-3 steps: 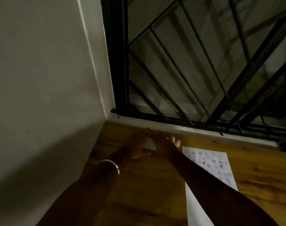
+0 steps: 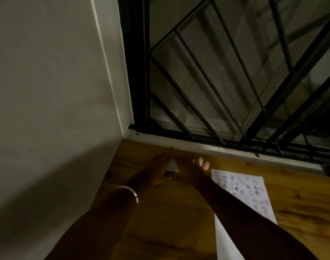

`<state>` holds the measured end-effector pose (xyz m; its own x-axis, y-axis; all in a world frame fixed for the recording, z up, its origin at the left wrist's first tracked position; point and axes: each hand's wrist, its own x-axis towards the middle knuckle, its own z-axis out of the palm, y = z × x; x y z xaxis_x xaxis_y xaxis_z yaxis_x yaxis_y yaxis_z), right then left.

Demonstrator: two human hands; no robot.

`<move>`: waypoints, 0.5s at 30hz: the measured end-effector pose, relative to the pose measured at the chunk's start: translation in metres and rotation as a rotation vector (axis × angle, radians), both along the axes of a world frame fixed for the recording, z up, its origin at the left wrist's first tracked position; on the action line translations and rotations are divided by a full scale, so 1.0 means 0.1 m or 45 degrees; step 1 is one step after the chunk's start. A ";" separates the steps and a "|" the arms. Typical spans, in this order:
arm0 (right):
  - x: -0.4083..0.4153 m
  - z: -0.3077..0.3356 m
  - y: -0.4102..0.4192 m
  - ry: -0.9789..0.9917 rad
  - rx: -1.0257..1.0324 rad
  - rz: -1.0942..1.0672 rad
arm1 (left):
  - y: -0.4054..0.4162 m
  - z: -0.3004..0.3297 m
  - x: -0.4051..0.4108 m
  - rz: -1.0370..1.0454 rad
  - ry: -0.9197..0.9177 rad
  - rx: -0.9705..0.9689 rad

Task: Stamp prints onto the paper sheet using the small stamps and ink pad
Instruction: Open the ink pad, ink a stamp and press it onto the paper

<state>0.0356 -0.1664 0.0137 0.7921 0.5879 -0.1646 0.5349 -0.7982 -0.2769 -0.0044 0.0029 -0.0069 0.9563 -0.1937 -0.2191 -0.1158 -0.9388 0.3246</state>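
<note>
The white paper sheet (image 2: 243, 194) lies on the wooden table and carries several blue stamp prints on its far half. Two small stamps, one cream (image 2: 200, 160) and one pink (image 2: 205, 165), stand just beyond the sheet's far left corner. A small white object (image 2: 172, 166), possibly the ink pad, shows between my hands. My left hand (image 2: 158, 172), a bangle on its wrist, lies with fingers stretched out against that object's left side. My right hand (image 2: 187, 170) reaches across to its right side, with the fingers lost in shadow. My right forearm crosses the sheet's left edge.
The wooden table (image 2: 169, 222) sits in a corner: a grey wall (image 2: 47, 109) on the left, a white sill (image 2: 226, 150) and a black barred window (image 2: 226, 81) at the back. The light is very dim.
</note>
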 end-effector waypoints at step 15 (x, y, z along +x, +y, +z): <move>-0.76 0.03 -0.19 0.113 0.086 0.122 | -0.28 -0.16 -0.84 0.246 -0.080 -0.108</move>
<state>-0.0408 -0.1855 0.0171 0.7158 0.6723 -0.1888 0.5789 -0.7225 -0.3779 -0.0885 -0.0248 -0.0228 0.9887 -0.0207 -0.1487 0.0412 -0.9149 0.4015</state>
